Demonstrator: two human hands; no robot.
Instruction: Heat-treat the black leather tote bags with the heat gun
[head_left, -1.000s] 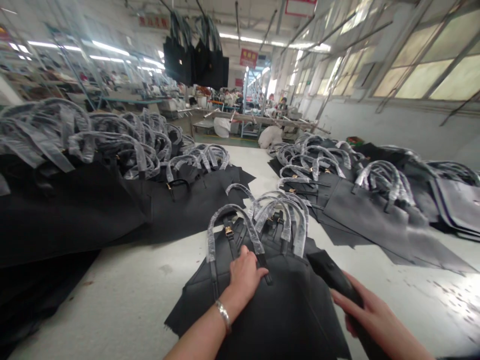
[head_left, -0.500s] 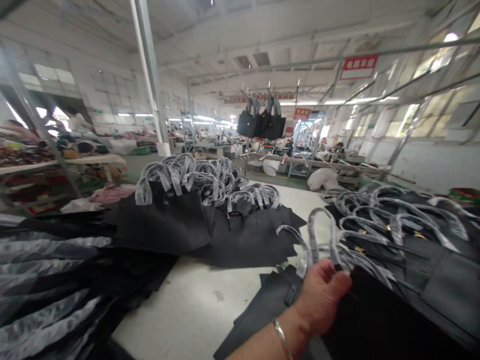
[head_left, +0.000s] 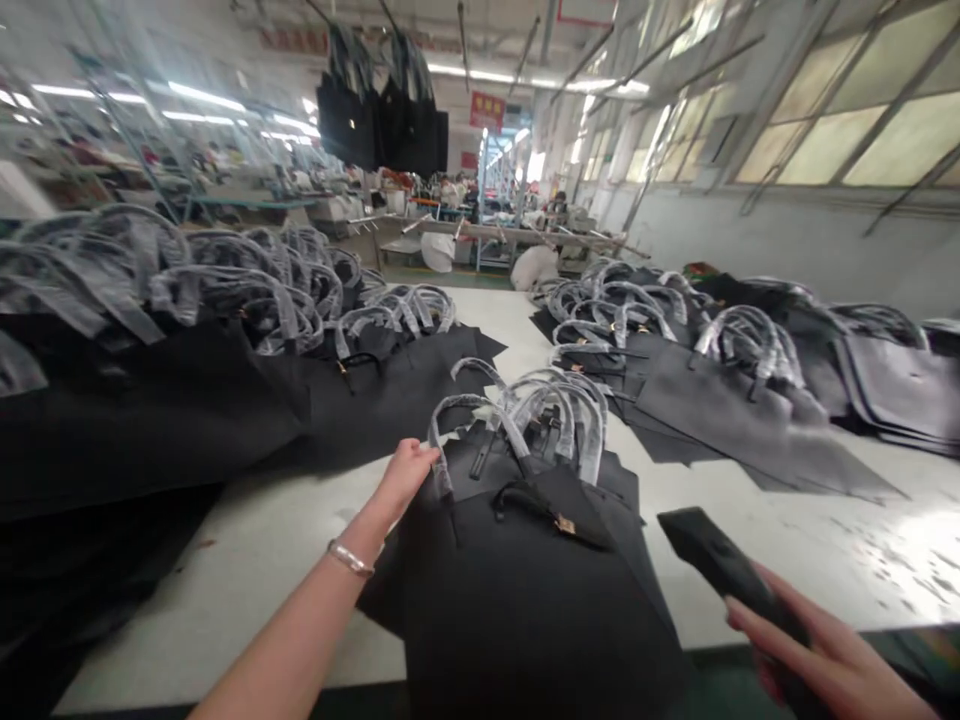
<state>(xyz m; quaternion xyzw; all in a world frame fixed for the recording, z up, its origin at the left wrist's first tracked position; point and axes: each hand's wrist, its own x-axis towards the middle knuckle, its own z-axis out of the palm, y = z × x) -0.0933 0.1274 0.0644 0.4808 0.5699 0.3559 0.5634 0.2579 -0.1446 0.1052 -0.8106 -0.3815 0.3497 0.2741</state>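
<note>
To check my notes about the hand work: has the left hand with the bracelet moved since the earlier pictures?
Yes. The left hand moved left and forward, closer to the black bag with the gold clasp on the far stack, which stays in place.

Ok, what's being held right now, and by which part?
The right hand grips a flat black piece by its lower end; the left hand's fingers touch a wrapped bag handle without clearly holding it.

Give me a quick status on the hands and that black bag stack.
Left hand at the plastic-wrapped handle. Right hand holding a flat black piece. Black tote stack between them, gold clasp on top.
</note>
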